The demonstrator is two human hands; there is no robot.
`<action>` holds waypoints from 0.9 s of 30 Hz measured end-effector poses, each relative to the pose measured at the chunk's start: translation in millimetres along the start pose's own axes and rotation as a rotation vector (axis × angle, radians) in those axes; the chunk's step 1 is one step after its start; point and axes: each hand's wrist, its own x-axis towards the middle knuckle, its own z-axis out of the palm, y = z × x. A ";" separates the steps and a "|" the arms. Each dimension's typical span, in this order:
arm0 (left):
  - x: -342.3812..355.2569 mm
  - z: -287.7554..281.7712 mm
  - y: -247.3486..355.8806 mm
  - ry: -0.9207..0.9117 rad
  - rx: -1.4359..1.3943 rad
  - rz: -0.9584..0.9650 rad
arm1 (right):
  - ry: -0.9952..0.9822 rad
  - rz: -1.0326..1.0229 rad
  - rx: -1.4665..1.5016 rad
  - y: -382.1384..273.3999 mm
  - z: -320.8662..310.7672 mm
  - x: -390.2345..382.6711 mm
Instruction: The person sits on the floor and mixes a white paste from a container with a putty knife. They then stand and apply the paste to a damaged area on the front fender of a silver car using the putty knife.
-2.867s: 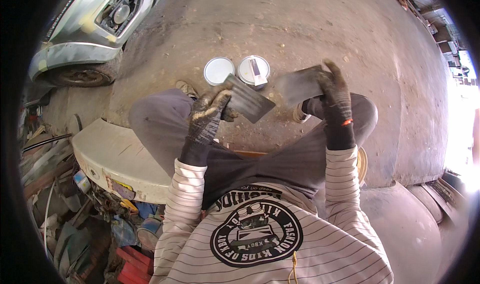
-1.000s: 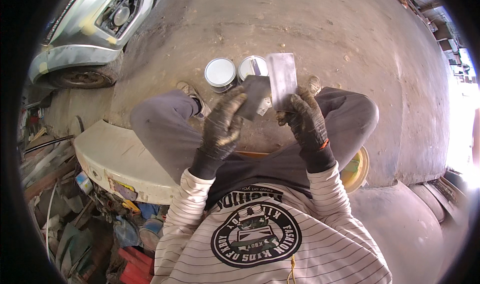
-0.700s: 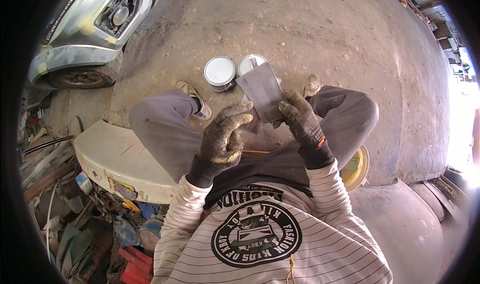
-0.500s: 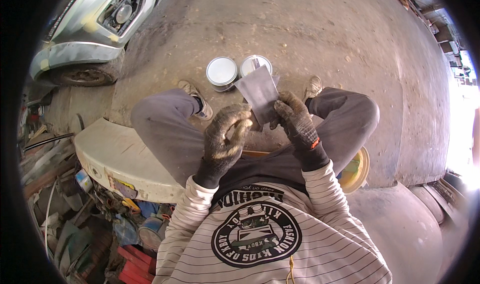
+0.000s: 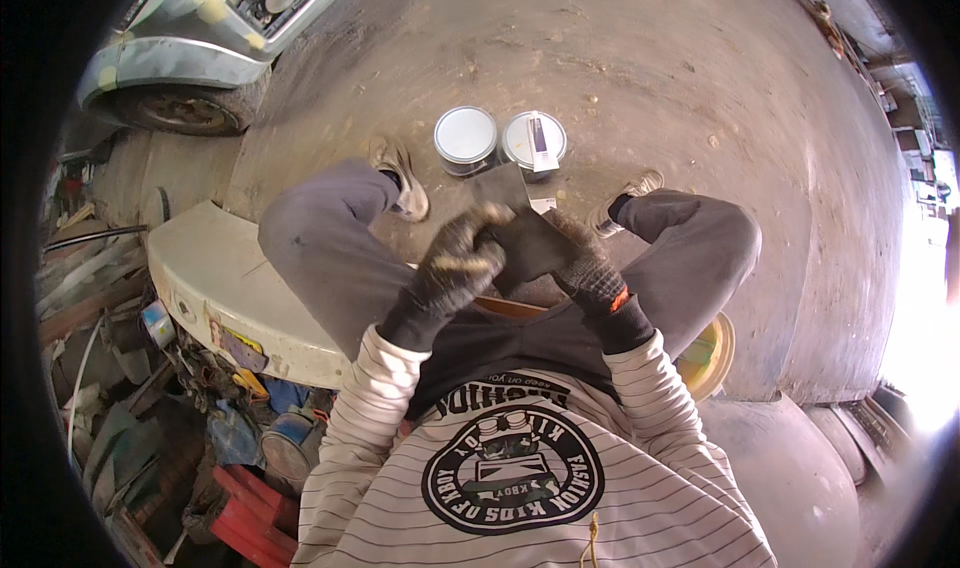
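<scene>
Your left hand (image 5: 458, 263) has moved in to dark-grey, thin rectangular sheet (image 5: 532, 252); right hand (image 5: 582, 258) pinches it, left grip can't tell; keep edges flat.

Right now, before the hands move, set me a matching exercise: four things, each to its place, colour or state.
1. Right can
2. Round tub
3. Dark flat sheet
4. Red piece

A. At the picture's lower left
B. Between the left hand and the right hand
C. Has a pale strip on top
D. Yellow, beside the right leg

Pairs: 1-C, 2-D, 3-B, 4-A
</scene>
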 end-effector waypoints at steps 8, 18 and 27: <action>99.7 -190.1 -54.8 0.465 0.153 -0.060 | 0.137 0.461 0.633 -14.0 -25.6 40.5; 171.2 -255.1 -162.4 0.446 0.906 -0.521 | 0.303 0.588 0.592 52.7 -40.4 114.0; 182.8 -216.0 -181.5 0.654 1.002 -0.689 | 0.308 0.669 0.567 107.6 -45.9 150.9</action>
